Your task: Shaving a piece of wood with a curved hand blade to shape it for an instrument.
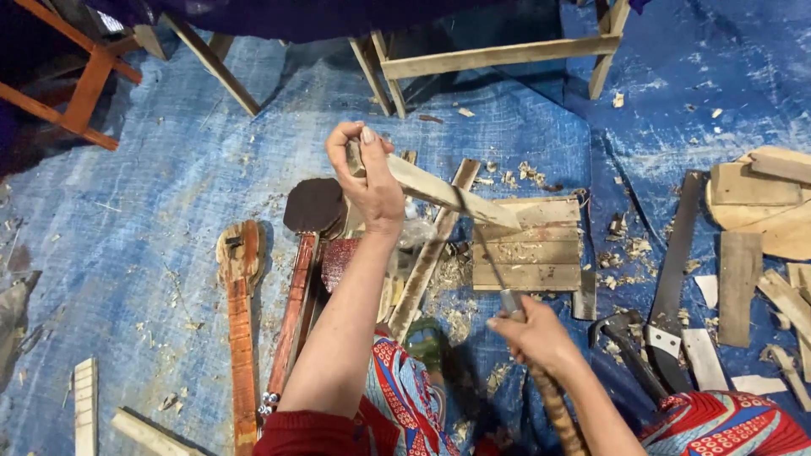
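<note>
left hand [369,179] clamped on the wood strip's [448,193] far-left end, long axis running down-right onto the wooden block [528,249]; right hand [534,333] fisted on the knife [494,262], nearer the strip's low end.

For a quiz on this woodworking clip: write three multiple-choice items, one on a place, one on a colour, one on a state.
1. Where does the long machete lie?
A. right of the pallet block
B. on the chair
C. in the left hand

2. What colour is the ground sheet?
A. green
B. blue
C. white

3. What is the left hand doing?
A. resting open
B. gripping a wooden strip
C. holding a hammer

Answers: 1 A, it lies right of the pallet block; 2 B, the tarp is blue; 3 B, the fingers wrap the wooden strip, while the right hand grips a tool handle.
</note>
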